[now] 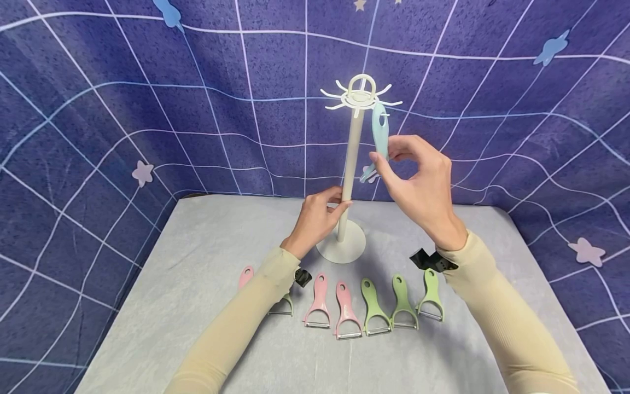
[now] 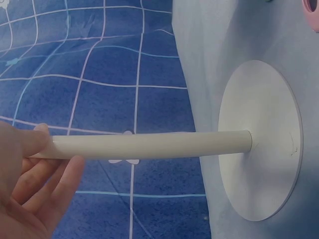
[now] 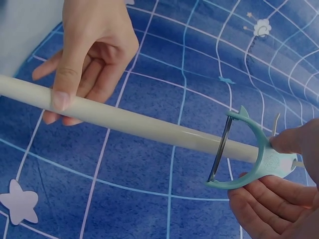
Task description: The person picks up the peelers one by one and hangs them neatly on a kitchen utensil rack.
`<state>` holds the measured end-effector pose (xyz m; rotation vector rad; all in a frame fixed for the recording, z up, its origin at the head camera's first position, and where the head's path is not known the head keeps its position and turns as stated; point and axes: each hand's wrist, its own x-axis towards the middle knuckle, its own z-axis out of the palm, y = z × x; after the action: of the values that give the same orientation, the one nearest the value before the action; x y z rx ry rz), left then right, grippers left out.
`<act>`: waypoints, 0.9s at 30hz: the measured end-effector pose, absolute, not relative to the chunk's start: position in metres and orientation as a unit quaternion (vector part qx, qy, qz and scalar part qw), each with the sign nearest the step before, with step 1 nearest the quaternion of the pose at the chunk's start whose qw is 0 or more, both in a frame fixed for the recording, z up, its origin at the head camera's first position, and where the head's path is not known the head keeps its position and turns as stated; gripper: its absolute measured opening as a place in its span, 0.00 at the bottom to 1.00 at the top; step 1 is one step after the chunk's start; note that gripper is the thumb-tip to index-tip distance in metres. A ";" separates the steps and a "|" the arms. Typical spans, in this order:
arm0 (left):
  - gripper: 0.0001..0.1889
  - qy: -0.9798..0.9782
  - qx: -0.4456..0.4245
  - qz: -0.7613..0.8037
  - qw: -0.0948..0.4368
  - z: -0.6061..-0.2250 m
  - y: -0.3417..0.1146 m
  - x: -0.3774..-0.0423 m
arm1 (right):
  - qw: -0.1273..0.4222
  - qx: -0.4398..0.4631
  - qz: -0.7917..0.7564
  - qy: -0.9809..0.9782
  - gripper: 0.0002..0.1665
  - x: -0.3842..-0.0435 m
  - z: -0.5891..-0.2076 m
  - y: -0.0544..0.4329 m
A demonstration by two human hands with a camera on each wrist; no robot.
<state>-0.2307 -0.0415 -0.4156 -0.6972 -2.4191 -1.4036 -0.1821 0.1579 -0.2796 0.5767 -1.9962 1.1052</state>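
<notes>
A cream hook stand (image 1: 352,153) with a round base, an upright pole and a ring of hooks (image 1: 359,98) on top stands towards the back of the table. My left hand (image 1: 317,216) grips its pole between thumb and fingers, above the base (image 2: 264,149). With thumb and fingers, my right hand (image 1: 423,183) pinches a light blue peeler (image 1: 380,131) just below the hooks. Its handle points up, and a hook tip shows through the handle hole. In the right wrist view, the peeler's metal blade (image 3: 220,149) crosses in front of the pole.
In front of the stand lie pink peelers (image 1: 320,295) and green peelers (image 1: 374,306) in a row, blades towards me. My left sleeve (image 1: 236,323) partly covers the left end of the row. A blue patterned cloth (image 1: 275,65) hangs behind the grey table (image 1: 197,246).
</notes>
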 end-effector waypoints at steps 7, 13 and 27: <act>0.11 -0.831 -0.242 -0.484 0.129 -0.416 -0.042 -0.230 | 0.380 0.233 0.431 -0.784 0.10 -0.182 -0.282 0.157; 0.10 -0.830 -0.245 -0.483 0.130 -0.417 -0.042 -0.231 | 0.382 0.233 0.418 -0.791 0.10 -0.181 -0.284 0.157; 0.10 -0.833 -0.245 -0.479 0.132 -0.417 -0.042 -0.231 | 0.393 0.227 0.395 -0.799 0.15 -0.175 -0.291 0.163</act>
<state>-0.2305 -0.0418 -0.4170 -0.7114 -2.4177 -1.3893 -0.1753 0.1632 -0.2910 0.5769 -2.0272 1.0028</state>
